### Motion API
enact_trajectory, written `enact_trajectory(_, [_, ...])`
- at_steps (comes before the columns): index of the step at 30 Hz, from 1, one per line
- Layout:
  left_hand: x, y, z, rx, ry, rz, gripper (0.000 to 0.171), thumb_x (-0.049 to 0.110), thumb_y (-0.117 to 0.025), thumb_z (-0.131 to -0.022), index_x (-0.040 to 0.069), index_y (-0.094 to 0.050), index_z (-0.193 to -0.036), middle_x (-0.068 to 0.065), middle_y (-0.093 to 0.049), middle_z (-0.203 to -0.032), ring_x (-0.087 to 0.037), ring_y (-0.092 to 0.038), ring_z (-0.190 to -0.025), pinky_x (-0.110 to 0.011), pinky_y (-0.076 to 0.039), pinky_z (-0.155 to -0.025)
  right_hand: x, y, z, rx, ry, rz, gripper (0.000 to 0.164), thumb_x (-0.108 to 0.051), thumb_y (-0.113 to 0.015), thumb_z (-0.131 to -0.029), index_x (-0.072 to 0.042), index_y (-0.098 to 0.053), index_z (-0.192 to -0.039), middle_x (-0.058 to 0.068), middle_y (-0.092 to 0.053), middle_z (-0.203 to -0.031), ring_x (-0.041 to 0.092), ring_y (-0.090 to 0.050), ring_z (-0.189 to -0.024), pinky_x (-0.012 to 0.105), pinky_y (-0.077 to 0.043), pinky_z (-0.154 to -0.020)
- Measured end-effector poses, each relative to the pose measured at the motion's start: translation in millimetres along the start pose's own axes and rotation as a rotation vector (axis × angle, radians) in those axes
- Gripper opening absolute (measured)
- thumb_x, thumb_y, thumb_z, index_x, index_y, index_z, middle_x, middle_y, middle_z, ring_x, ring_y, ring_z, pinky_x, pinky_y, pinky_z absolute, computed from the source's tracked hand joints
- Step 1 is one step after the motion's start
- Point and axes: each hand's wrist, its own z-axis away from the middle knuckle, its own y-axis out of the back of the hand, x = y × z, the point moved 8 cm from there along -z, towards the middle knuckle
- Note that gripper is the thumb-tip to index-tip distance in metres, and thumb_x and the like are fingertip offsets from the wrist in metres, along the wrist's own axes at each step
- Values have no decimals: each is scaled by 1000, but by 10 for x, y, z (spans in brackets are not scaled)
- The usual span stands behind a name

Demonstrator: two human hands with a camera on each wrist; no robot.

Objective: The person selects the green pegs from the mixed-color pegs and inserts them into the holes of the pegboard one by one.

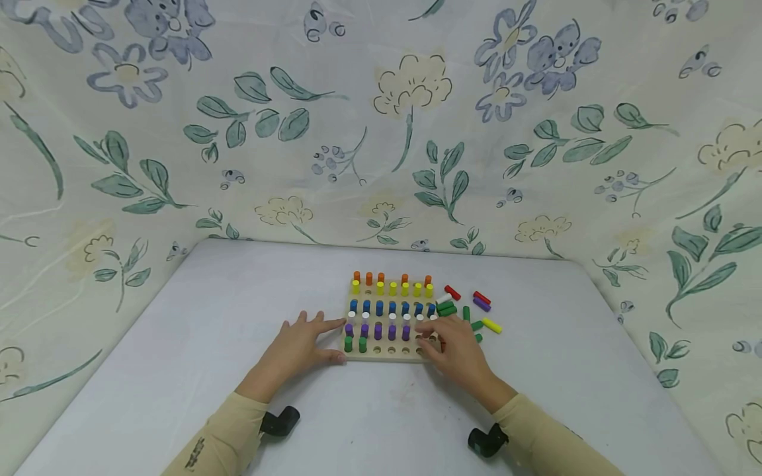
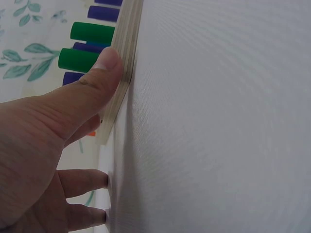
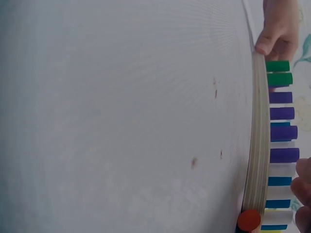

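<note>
Head view: L hand [image 1: 300, 347] at board's L edge, fingers spread straight, thumb & index touching wood; pegboard [image 1: 383, 359] ctr of white table [image 1: 595, 377], w/ upright pegs [image 1: 378, 332] in color rows, two green at front L; R hand [image 1: 457, 347] over R side, fingers bent, can't tell if gripping peg; loose pegs [image 1: 466, 313], assorted colors, lying beyond, nr board's R edge.

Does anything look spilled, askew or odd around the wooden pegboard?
Yes: small reddish-brown smudges mark the white tabletop on the near side of the pale wooden pegboard, standing out against the white surface. Also, the row of yellow cylindrical pegs skips its second hole from the left, leaving a gap.
</note>
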Motion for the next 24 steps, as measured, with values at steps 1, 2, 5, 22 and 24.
enact_trajectory(1, [-1, -2, -1, 0, 0, -1, 78, 61, -71, -66, 29, -50, -135, -22, -38, -142, -51, -20, -133, -68, -13, -103, 9, -2, 1, -3, -4, 4, 24, -29, -71, -83, -26, -68, -106, -19, -62, -87, 9, -47, -82, 29, -37, -75])
enact_trajectory(2, [0, -2, 0, -1, 0, 0, 78, 60, -71, -66, 29, -50, -135, -22, -38, -142, -51, -20, -133, -68, -13, -103, 20, -3, 3, -4, -9, 7, 24, -30, -70, -83, -27, -67, -106, -20, -61, -86, 9, -47, -83, 29, -37, -75])
enact_trajectory(5, [2, -1, 1, -5, 1, -2, 78, 60, -71, -67, 29, -50, -135, -22, -38, -142, -51, -20, -133, -68, -12, -103, 54, -1, 10, -8, -25, 15, 23, -29, -69, -84, -28, -67, -107, -20, -59, -84, 11, -48, -82, 29, -37, -76])
enact_trajectory(22, [10, 15, 17, -10, 1, 12, 77, 59, -71, -68, 29, -50, -135, -22, -37, -143, -51, -20, -133, -68, -12, -103, 196, 62, 63, -19, -96, 14, 24, -27, -71, -82, -25, -67, -106, -15, -64, -98, 6, -52, -90, 31, -44, -85])
enact_trajectory(24, [3, 11, 12, -11, 1, 9, 77, 60, -70, -68, 29, -49, -135, -22, -37, -143, -51, -19, -133, -68, -12, -103, 215, 72, 70, -18, -107, 23, 24, -26, -71, -82, -25, -67, -106, -15, -63, -96, 7, -52, -90, 30, -44, -84])
